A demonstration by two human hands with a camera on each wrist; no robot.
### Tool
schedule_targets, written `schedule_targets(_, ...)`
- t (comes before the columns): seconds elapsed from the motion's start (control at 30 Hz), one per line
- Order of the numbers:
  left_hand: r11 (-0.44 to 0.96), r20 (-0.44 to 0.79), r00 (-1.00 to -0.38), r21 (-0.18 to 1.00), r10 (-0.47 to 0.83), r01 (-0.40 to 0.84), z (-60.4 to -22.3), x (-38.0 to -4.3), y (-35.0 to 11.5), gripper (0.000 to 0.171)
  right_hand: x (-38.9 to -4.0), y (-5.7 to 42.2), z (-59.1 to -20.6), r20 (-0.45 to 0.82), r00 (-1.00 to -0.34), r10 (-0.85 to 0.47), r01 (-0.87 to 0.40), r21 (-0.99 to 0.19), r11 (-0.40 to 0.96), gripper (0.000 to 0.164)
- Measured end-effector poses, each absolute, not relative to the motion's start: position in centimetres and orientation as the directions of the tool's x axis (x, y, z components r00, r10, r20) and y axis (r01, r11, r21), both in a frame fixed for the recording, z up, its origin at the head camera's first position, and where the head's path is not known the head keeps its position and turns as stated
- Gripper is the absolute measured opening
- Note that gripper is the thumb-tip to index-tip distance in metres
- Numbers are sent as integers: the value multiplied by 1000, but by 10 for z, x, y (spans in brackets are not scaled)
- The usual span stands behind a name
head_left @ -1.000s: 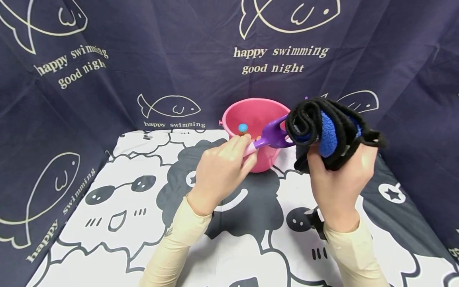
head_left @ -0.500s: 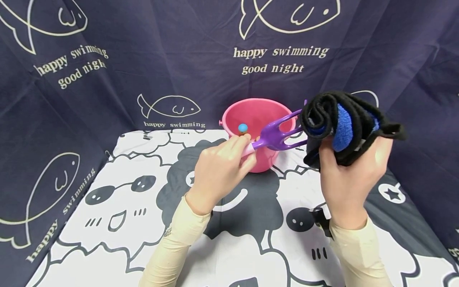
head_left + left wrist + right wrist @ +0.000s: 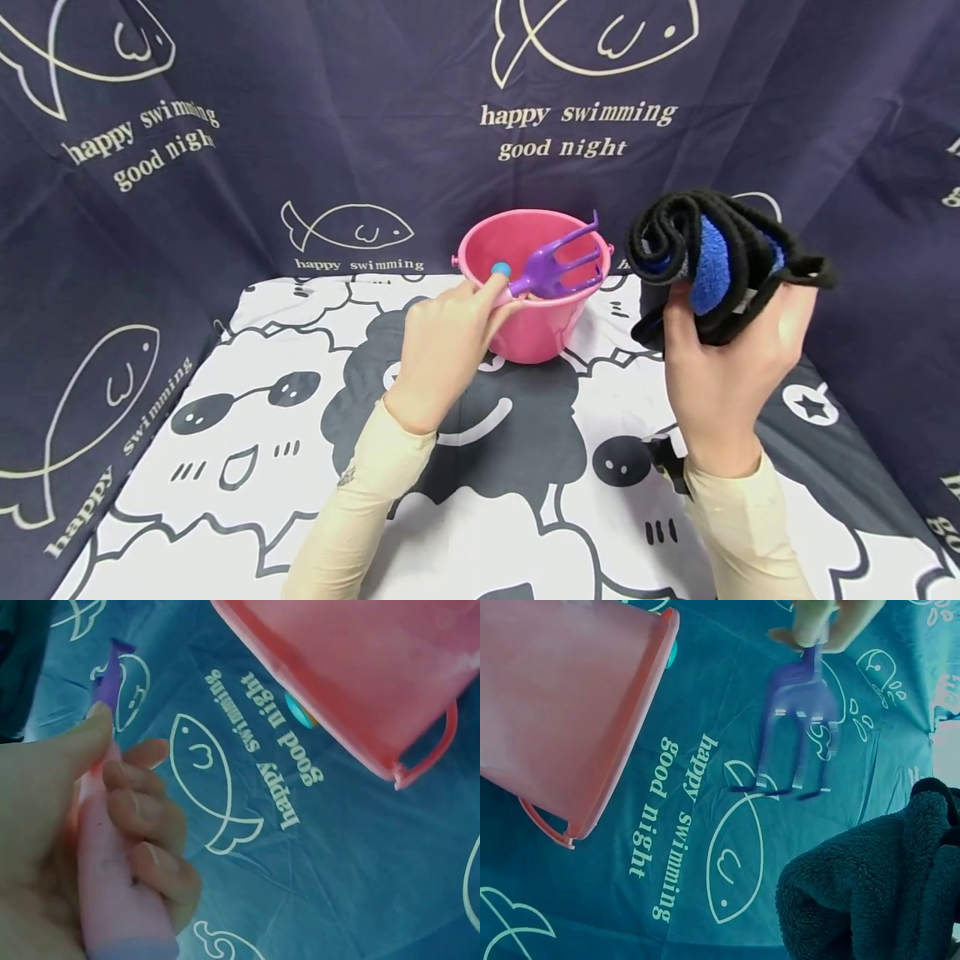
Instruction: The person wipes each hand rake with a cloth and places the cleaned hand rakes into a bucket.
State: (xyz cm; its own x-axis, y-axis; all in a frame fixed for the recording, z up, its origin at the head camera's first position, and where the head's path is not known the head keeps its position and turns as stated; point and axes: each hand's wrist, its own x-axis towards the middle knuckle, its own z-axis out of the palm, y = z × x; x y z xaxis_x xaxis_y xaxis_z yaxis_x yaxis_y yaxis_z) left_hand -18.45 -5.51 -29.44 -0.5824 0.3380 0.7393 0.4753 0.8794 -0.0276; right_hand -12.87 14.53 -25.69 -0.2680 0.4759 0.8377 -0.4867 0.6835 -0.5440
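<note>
My left hand point(image 3: 442, 354) grips the pink handle point(image 3: 120, 862) of a toy rake, its thumb laid along the top. The rake's purple three-pronged head point(image 3: 549, 273) overlaps the mouth of a pink bucket point(image 3: 534, 337) in the head view, prongs pointing right. To the right of the bucket, my right hand point(image 3: 731, 379) holds a rolled-up cloth point(image 3: 711, 267), black outside with blue fuzzy layers showing. A gap separates cloth and prongs in the right wrist view. Most of the right hand's fingers are hidden behind the roll.
A small blue round thing point(image 3: 501, 269) shows at the bucket's opening, just beyond my left hand. The bucket stands on a sheep-print sheet point(image 3: 247, 417), near the dark fish-print curtain point(image 3: 420, 125) at the back and sides.
The rake and the cloth have come apart: the cloth moved right first, then the rake shifted left and its prongs tilted up over the bucket. The head view has shifted slightly.
</note>
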Motion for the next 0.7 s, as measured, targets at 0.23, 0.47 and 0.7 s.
schedule_targets(0.23, 900, 644, -651, -145, 402, 411, -280, -216, -47, 23, -129, 143, -259, 857, -264, 443, -493, -515, 702, 38)
schedule_targets(0.47, 885, 542, -718, -112, 436, 453, -263, -249, -25, 12, -133, 143, -260, 862, -260, 436, -483, -507, 714, 38)
schedule_targets(0.7, 867, 243, -833, -124, 498, 482, -259, -281, 9, 21, -134, 142, -263, 856, -283, 433, -473, -517, 713, 39)
